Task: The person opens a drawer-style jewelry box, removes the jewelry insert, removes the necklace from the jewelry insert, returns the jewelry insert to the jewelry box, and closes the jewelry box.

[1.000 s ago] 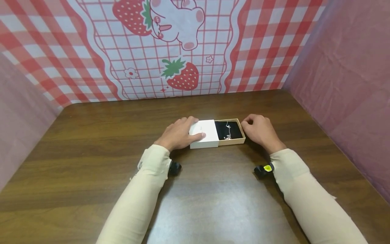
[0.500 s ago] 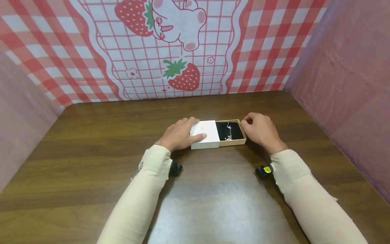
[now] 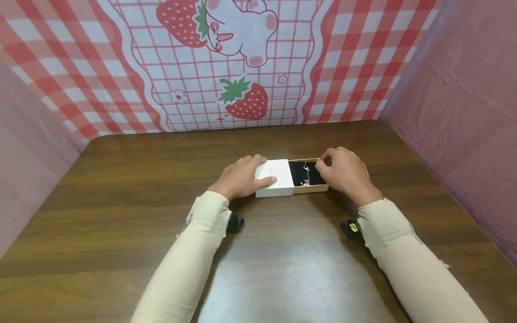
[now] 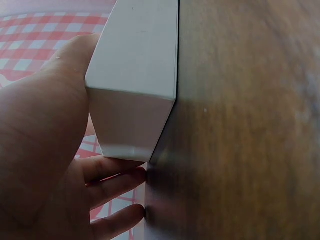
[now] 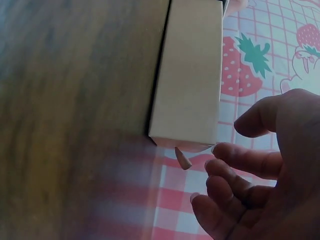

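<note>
A white jewelry box sleeve (image 3: 278, 172) lies on the table with its tan drawer (image 3: 310, 190) pulled out to the right. Black padding (image 3: 298, 172) lines the drawer, and a thin silver chain with small charms (image 3: 307, 175) lies across it. My left hand (image 3: 238, 177) holds the sleeve at its left end, thumb on top and fingers at the far side. Over the drawer's right end is my right hand (image 3: 344, 172); thumb and fingers are bent, with a gap between them in the right wrist view. A small tan pull tab (image 5: 183, 159) sticks out of the drawer's end.
The brown wooden table (image 3: 274, 251) extends on all sides of the box. Behind it hangs a red-and-white checked cloth (image 3: 355, 58) with strawberry prints. Pink fabric (image 3: 464, 89) hangs along the right side.
My right hand has shifted slightly left, from beside the drawer's end to over its right edge. The left hand keeps its grip, and the drawer stays pulled out.
</note>
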Demonstrator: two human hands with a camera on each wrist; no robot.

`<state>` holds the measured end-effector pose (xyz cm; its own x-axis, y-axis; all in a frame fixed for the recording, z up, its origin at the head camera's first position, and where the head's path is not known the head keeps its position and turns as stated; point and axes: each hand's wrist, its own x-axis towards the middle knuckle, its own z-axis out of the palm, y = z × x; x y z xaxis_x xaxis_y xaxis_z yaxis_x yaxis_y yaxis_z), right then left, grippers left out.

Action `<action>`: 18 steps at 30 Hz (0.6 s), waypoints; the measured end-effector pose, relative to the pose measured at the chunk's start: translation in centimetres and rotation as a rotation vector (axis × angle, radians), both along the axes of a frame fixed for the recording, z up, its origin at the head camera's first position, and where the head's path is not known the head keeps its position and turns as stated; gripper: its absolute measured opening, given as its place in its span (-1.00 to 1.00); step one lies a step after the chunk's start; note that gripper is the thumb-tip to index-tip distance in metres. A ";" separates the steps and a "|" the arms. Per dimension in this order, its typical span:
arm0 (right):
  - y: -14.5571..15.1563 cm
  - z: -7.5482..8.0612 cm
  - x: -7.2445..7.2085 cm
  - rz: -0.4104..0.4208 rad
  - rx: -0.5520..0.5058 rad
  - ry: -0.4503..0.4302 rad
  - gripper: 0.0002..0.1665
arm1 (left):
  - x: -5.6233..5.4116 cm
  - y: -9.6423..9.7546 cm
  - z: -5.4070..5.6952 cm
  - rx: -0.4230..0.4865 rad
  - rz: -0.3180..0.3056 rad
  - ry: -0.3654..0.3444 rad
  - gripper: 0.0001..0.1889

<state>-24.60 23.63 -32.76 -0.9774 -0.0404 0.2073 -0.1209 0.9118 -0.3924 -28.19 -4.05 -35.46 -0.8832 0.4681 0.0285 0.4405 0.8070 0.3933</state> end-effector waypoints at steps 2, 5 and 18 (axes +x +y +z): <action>-0.3 0.1 -0.1 0.011 0.025 -0.004 -0.66 | 0.0 -0.1 0.0 0.000 -0.002 0.007 -0.21; -0.5 0.2 -0.1 0.019 0.061 -0.022 -0.64 | 0.0 0.0 0.0 -0.002 -0.006 0.017 -0.21; -1.8 0.1 0.0 0.047 0.152 -0.098 -0.55 | 0.0 0.0 0.1 -0.013 -0.001 0.016 -0.21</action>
<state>-24.64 21.86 -32.63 -0.9890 -0.1097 0.0988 -0.1323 0.9558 -0.2626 -28.24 -4.05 -35.35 -0.8821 0.4697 0.0362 0.4474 0.8114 0.3761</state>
